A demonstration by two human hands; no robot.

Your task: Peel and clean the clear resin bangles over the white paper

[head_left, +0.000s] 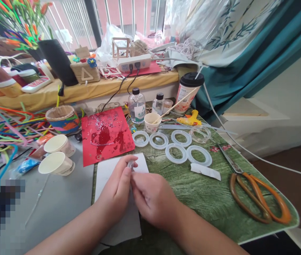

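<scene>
My left hand is closed, its thumb and fingers pinching a small translucent piece whose kind I cannot make out. Pressed against it, my right hand is curled into a fist, and the lower end of the piece runs in between both hands, mostly hidden. Under them lies a white sheet of paper. Just beyond is a red sheet with wet, shiny patches. To the right sit several translucent silicone ring molds and a torn white paper strip.
Large orange-handled scissors lie at the right edge. Behind the rings stand a paper cup with a stick, clear bottles, a yellow glue gun and a lidded drink cup. Two paper cups and pipe cleaners are left.
</scene>
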